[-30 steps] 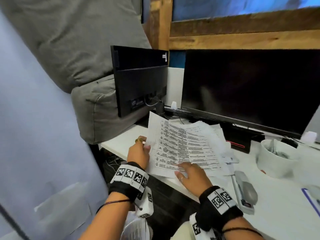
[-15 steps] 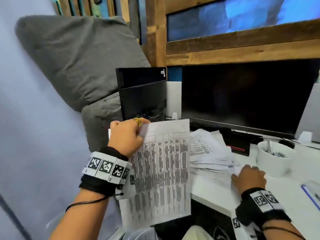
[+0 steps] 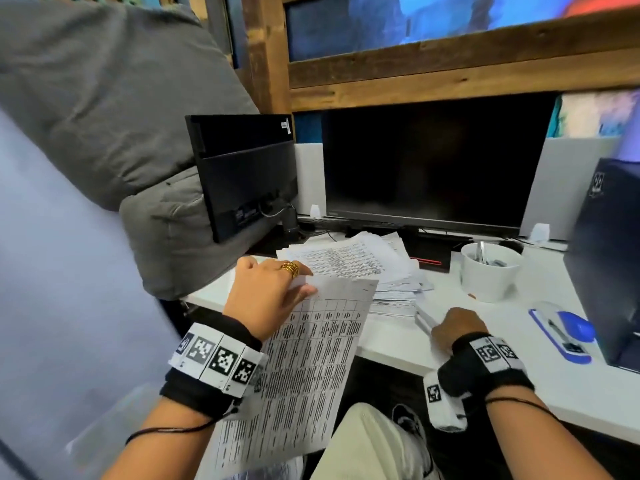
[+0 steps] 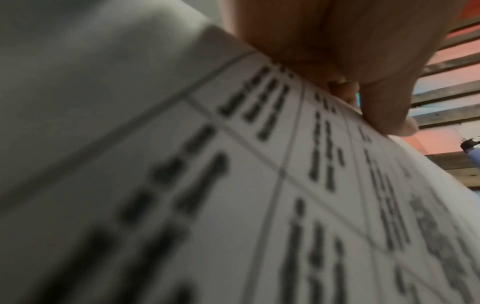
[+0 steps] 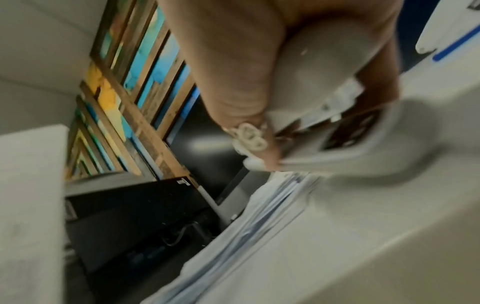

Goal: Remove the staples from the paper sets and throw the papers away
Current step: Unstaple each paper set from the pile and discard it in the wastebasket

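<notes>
My left hand [image 3: 270, 296] pinches the top edge of a paper set [image 3: 311, 375] printed with a table; the sheets hang down past the desk's front edge. The left wrist view shows the thumb [image 4: 337, 51] pressed on that paper set [image 4: 233, 205]. My right hand [image 3: 453, 327] is curled over a grey stapler [image 3: 424, 318] on the desk, just right of the paper stack [image 3: 349, 258]. Seen from the right wrist, the right hand's fingers [image 5: 233, 72] wrap the grey stapler [image 5: 324, 72] beside the paper stack [image 5: 259, 216]. No staple is visible.
A white cup [image 3: 490, 277] and a blue stapler [image 3: 568, 330] stand on the white desk [image 3: 398, 344] to the right. A black box [image 3: 609, 258] blocks the far right. Two dark monitors [image 3: 433, 161] stand behind. Grey cushions [image 3: 104, 98] fill the left.
My left hand lifted one paper set off the stack and brought it down over the desk edge. My right hand slid right off the papers and took hold of the grey stapler.
</notes>
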Demonstrator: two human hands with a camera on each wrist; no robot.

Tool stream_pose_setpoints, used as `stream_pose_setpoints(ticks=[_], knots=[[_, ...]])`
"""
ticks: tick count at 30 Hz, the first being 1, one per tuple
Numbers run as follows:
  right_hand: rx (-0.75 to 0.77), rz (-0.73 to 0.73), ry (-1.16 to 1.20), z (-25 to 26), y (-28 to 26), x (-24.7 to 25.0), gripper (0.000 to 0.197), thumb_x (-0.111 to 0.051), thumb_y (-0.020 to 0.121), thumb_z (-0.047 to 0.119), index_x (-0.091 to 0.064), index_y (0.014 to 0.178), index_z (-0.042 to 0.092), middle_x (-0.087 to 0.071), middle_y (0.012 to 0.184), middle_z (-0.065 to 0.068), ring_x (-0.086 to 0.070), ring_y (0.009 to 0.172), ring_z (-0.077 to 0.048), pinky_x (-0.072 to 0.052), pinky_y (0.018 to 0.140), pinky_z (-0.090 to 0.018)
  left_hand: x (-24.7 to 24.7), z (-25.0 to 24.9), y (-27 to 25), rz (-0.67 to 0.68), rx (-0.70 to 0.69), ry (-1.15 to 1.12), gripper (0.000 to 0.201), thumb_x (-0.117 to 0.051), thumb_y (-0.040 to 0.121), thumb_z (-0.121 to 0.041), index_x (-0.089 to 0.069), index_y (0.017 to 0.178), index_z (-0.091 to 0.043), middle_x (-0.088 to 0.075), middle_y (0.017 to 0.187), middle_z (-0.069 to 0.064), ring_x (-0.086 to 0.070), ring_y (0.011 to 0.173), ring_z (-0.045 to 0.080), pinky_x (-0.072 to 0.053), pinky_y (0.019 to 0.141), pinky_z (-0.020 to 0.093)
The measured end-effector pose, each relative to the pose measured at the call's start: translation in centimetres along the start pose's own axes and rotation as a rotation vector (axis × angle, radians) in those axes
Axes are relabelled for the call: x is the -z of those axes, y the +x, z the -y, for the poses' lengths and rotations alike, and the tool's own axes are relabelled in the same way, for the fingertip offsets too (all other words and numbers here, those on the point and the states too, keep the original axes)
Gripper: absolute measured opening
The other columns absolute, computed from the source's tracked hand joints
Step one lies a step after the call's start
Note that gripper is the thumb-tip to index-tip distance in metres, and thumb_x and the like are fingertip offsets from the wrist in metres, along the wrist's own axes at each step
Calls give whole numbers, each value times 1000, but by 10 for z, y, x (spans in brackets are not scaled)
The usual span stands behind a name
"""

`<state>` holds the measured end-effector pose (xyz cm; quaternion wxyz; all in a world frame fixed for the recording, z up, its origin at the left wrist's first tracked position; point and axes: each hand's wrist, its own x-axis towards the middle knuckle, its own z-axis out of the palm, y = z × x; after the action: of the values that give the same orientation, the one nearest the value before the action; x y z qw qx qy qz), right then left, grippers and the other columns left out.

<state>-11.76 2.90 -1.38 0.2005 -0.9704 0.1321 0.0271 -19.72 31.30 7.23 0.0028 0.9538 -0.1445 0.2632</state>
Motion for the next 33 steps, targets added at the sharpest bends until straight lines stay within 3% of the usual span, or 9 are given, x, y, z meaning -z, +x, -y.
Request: stream_pose_setpoints(ticks=[3,7,11,14,16,20,25,29,33], knots=[[98,-72,489,14,-8,-4,49,-60,89,36,-44,124,5,-55,123,-14,-54,110,-32,-43,88,-32,2,-4,-1,59,37,-6,46,-32,88,-64,-60,95,-29,-65,89,-8,-58,89,13,-24,82,33],[396,-119,1199,50,-48,15,36,-52,94,30,-40,126,18,-57,109,6,-59,93,-11,-48,67,-22,-4,-7,-4,135,46,17,36,-37,95,-48,-61,95,-22,-63,89,-7,-55,88,12,-14,74,28],[554,-49,1594,82,-75,26,24,-57,90,18,-49,111,25,-58,101,7,-58,98,-9,-51,79,-26,-5,-15,-6,191,27,5,32,-39,96,-45,-61,99,-22,-61,93,-9,-54,95,12,-12,73,27],[587,-89,1563,98,-87,24,24,-59,89,15,-48,107,26,-57,98,8,-57,95,-8,-49,75,-18,1,-25,-9,203,-1,0,31,-38,96,-44,-60,100,-23,-60,97,-9,-52,99,12,-12,74,28],[603,-172,1458,104,-93,18,24,-57,90,10,-48,112,16,-57,95,6,-57,90,-9,-46,67,-9,4,-31,-9,208,-15,22,32,-36,97,-43,-60,101,-22,-60,99,-8,-51,100,13,-11,72,28],[618,-340,1353,107,-102,7,39,-58,76,32,-56,106,7,-59,88,2,-58,83,-7,-43,59,-3,8,-44,-9,206,-14,67,34,-30,99,-41,-58,105,-23,-59,105,-7,-50,105,13,-14,78,31],[596,-349,1376,113,-102,4,32,-54,75,39,-59,90,11,-60,76,8,-58,67,5,-41,56,-6,8,-54,-10,232,-3,101,37,-27,100,-40,-58,106,-20,-58,109,-4,-48,107,17,-14,81,32],[573,-346,1313,114,-95,-1,44,-51,73,58,-62,81,16,-66,77,-2,-66,76,-16,-51,62,-24,7,-54,-12,218,10,79,35,-30,100,-37,-59,102,-17,-58,107,-2,-49,105,19,-13,82,32],[551,-338,1325,116,-94,-6,44,-51,70,62,-63,77,20,-69,80,-7,-67,79,-21,-53,66,-35,5,-54,-13,215,1,61,34,-32,100,-36,-60,100,-16,-58,103,1,-50,104,21,-13,83,33]])
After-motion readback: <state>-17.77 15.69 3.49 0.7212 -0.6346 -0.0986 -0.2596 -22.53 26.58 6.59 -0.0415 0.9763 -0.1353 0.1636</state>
